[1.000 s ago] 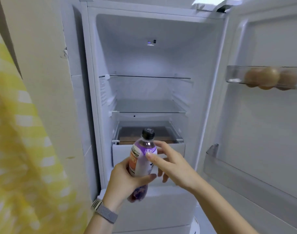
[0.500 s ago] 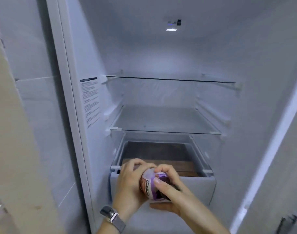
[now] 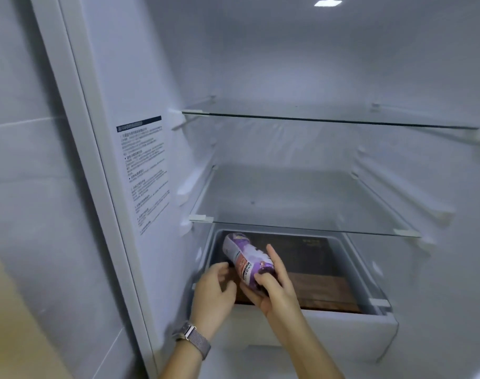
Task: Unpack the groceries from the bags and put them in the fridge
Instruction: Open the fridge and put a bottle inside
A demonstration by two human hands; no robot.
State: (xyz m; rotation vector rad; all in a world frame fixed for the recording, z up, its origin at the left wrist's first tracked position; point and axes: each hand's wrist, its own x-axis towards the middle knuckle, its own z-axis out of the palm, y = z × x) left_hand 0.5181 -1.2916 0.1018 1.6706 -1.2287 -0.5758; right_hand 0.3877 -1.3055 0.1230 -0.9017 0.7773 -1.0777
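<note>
A purple-labelled drink bottle lies on its side, base pointing into the fridge's bottom drawer, under the lower glass shelf. My right hand grips the bottle's near end, fingers wrapped over the cap side. My left hand, with a watch at the wrist, hovers just left of the bottle with its fingers loosely curled and apart, holding nothing. The drawer floor looks dark brown.
The upper glass shelf is bare. A printed label is stuck on the fridge's left inner wall. The light glows at the top. A tiled wall stands left of the fridge.
The camera has come closer to the fridge. The bottle has gone from upright to lying flat and has moved into the drawer. My left hand has let go of it.
</note>
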